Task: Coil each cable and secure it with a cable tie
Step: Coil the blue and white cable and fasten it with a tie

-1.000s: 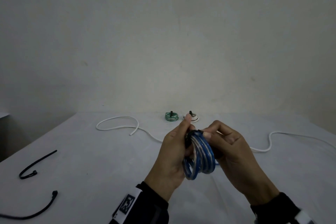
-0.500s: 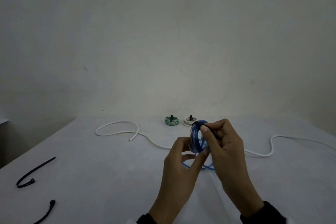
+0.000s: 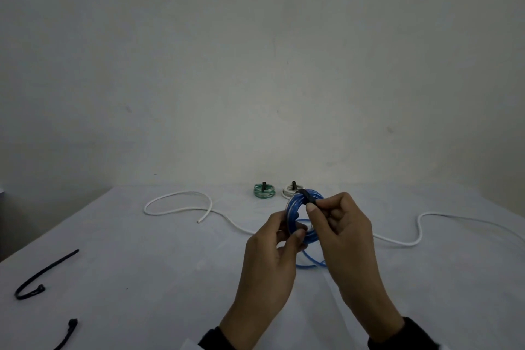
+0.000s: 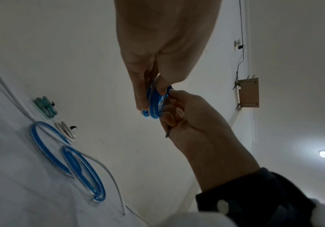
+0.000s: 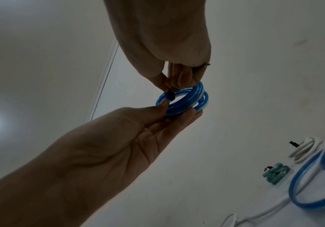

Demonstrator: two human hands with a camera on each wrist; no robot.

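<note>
I hold a coiled blue cable (image 3: 292, 209) upright above the table, between both hands. My left hand (image 3: 289, 231) grips the coil's lower part, thumb in front and fingers behind. My right hand (image 3: 314, 205) pinches a black cable tie (image 3: 306, 196) wrapped over the top of the coil. The right wrist view shows the tie (image 5: 170, 95) around the coil's strands (image 5: 187, 98). In the left wrist view the tie's tail (image 4: 167, 134) pokes out below my right palm. The rest of the blue cable (image 3: 309, 264) lies in loose loops on the table under my hands.
A tied green coil (image 3: 264, 190) and a tied white coil (image 3: 290, 190) sit at the table's far edge by the wall. A long loose white cable (image 3: 176, 202) snakes across the table. Two black cable ties (image 3: 42, 275) (image 3: 66, 334) lie near the left edge.
Both hands have lifted the blue coil up and forward. My right hand has shifted from the coil's side to its top, where it pinches the tie. The view has tilted up.
</note>
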